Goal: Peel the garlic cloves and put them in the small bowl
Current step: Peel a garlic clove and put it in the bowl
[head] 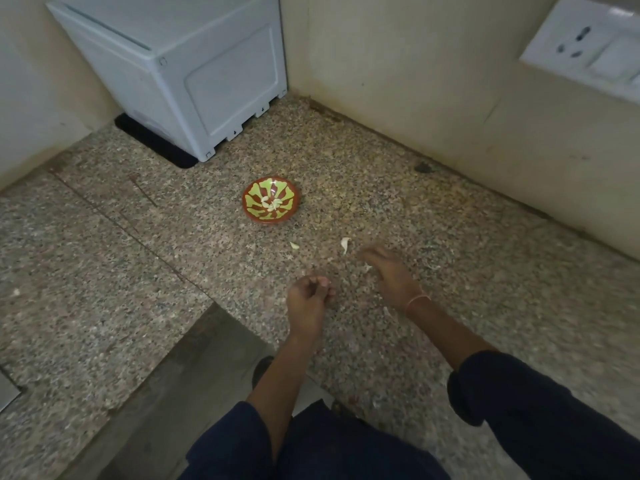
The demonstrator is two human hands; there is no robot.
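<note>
The small bowl (271, 199), red-brown with a green pattern, stands on the granite counter and holds a few peeled garlic cloves (272, 203). Two pale garlic pieces lie loose in front of it: a small one (294, 245) and a larger one (345, 244). My left hand (309, 297) is curled, its fingertips pinching a tiny pale garlic piece; whether that is clove or skin is unclear. My right hand (389, 271) is blurred, with fingers stretched forward just right of the larger piece and holding nothing.
A white plastic appliance (180, 71) stands on a black mat in the back left corner. Walls close the counter at the back and right, with a switch plate (588, 46) on the right wall. Bits of garlic skin (431, 266) litter the counter (104, 254). The counter edge runs at lower left.
</note>
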